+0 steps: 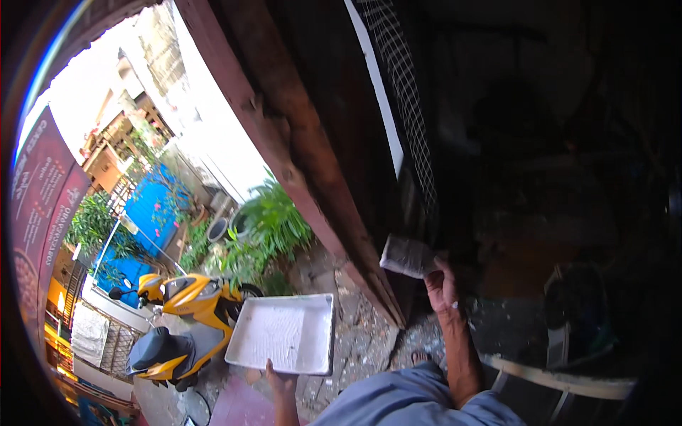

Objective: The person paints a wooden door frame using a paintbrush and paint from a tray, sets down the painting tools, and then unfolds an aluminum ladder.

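At the foot of a dark reddish wooden post (284, 149), the person's two hands are well apart, each closed on its own thing. The left hand (278, 378) grips the near edge of a white paint tray (283, 332), thumb on the rim, and holds it out roughly level over the stone-paved ground (355, 341); the tray's ribbed floor is smeared pale and looks mostly bare. The right hand (442, 284) is raised higher, beside the lower part of the post, its fingers wrapped round the handle of a paint roller (406, 255). The roller's grey-white sleeve sits tilted, lying against or just beside the dark surface to the right of the post; the shade there is too deep to tell whether it touches. The person's blue-grey trousers (405, 397) fill the lower edge between the two forearms.

To the left of the tray, a yellow and black scooter (181, 319) stands parked in daylight, near green potted plants (270, 227) and a blue sheet (153, 206) behind them. A wire mesh panel (405, 92) with a white frame runs up the dark wall above the roller. A pale curved rail (561, 380) shows low on the right.
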Motion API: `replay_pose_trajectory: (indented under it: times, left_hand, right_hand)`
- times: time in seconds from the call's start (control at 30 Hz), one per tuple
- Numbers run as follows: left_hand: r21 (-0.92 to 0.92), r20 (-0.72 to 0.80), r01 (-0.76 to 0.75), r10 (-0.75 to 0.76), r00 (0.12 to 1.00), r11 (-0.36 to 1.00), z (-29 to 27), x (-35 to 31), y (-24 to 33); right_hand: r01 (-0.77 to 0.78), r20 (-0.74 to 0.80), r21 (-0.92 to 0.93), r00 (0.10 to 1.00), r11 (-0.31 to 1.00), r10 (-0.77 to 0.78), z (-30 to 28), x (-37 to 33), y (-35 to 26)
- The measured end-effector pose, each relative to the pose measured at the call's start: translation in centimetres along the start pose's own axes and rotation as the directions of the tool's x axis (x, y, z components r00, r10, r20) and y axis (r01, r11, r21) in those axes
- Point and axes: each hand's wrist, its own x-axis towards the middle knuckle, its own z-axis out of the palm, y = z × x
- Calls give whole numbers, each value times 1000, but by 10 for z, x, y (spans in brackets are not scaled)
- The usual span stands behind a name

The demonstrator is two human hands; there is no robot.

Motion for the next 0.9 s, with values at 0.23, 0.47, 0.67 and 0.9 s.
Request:
replay_pose_trajectory:
  times: [0.23,0.47,0.67,0.9]
  left_hand:
    - [-123,-2,-26,26,1000,992,-7,21,-4]
    - [-22,91,-71,73,993,997,-4,31,-17]
    - [-44,-38,-5,3,999,999,20,26,-22]
    - [-64,-46,-15,12,999,998,6,17,-19]
  right_hand:
    - [178,195,-138,969,974,-149,138,66,-60]
    - [450,449,-116,819,886,-357,287,91,-112]
    - [528,561,-243,761,813,-326,324,100,-117]
    - [412,461,-610,879,677,-119,276,121,-104]
